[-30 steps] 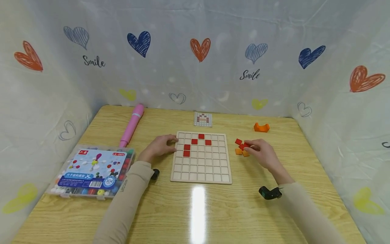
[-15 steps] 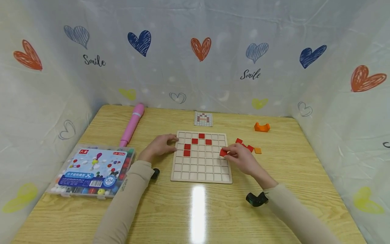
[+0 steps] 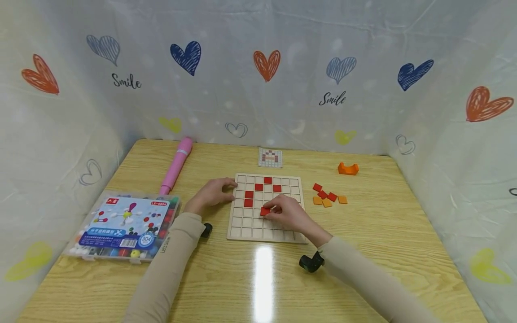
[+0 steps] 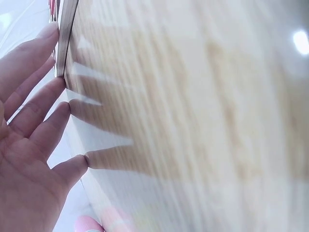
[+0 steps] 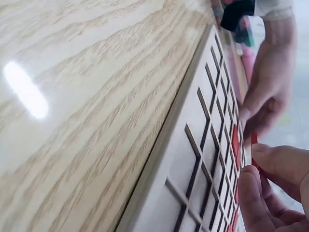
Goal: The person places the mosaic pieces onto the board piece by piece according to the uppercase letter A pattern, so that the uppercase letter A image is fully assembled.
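Observation:
Between thumb and fingers my right hand [image 3: 287, 212] pinches a square red tile [image 3: 264, 211] over the middle of the wooden grid board [image 3: 246, 223]. The right wrist view shows that tile [image 5: 255, 139] edge-on at the fingertips, raised above the cells. Several red tiles, among them the top one [image 3: 268, 180], lie in cells of the board's upper part. My left hand [image 3: 211, 194] rests at the board's left edge, fingers loosely extended. Its fingertips touch the edge and the tabletop in the left wrist view, where the board [image 4: 66, 36] shows only its side.
Right of the board lie loose red tiles [image 3: 332, 196] and orange tiles [image 3: 342, 199]. An orange holder [image 3: 348, 169] stands behind them. A small pattern card [image 3: 270, 158] lies behind the board. On the left are a pink stick [image 3: 176, 166] and a molecular model kit box [image 3: 121, 229].
My right hand has picked a red tile from the loose pile and carried it left to over the board's middle. My left hand has stayed at the board's edge.

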A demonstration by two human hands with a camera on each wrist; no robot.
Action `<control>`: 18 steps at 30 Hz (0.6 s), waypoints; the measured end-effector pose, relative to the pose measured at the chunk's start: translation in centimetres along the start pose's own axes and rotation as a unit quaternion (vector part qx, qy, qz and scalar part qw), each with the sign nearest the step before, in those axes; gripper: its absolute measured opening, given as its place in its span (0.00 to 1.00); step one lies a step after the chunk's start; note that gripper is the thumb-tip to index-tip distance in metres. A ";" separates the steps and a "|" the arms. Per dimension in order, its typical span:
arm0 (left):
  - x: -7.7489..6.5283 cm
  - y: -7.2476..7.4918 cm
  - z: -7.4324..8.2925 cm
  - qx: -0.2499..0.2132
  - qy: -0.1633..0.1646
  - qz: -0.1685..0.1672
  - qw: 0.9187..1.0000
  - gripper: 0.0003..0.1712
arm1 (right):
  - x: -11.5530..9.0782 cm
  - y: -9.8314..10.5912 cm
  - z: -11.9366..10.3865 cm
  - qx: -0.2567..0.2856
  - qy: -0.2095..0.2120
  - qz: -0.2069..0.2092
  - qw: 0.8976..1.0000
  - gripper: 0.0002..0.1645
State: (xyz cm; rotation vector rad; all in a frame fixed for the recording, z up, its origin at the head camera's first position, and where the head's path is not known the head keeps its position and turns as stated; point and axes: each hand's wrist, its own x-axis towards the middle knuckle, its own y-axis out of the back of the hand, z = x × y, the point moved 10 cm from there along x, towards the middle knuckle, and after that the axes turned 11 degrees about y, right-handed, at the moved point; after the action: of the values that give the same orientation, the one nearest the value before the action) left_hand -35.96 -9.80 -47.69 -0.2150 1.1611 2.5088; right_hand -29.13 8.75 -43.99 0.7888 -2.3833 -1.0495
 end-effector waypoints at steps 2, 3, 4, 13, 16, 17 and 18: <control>0.0 -0.1 0.0 -0.003 0.001 0.000 1.000 0.27 | 0.7 -0.7 -0.2 -0.003 -0.006 -0.012 1.000 0.14; 0.0 -0.1 0.0 -0.003 0.001 0.000 1.000 0.26 | 1.1 -1.0 -0.3 -0.003 -0.009 -0.018 1.000 0.14; 0.0 -0.1 0.0 -0.002 0.000 0.001 1.000 0.26 | 1.4 -1.3 -0.4 -0.005 -0.011 -0.024 1.000 0.13; -0.1 0.0 0.0 0.012 0.005 0.004 1.000 0.26 | 3.7 -3.2 -1.2 -0.021 0.003 -0.039 0.999 0.13; -0.1 0.1 0.1 0.013 0.003 0.005 1.000 0.26 | 4.1 -3.5 -1.3 -0.029 0.008 -0.039 0.999 0.12; -0.1 0.1 0.1 0.013 0.003 0.005 1.000 0.26 | 4.2 -3.6 -1.3 -0.031 0.009 -0.038 0.999 0.12; -0.1 0.1 0.1 0.013 0.003 0.006 1.000 0.26 | 4.3 -3.7 -1.3 -0.032 0.010 -0.038 0.999 0.12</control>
State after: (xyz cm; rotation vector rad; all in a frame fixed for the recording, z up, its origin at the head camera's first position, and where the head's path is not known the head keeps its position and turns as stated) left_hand -35.88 -9.83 -47.49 -0.2086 1.1998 2.5024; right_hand -30.40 3.24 -45.39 0.8680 -2.3067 -1.1371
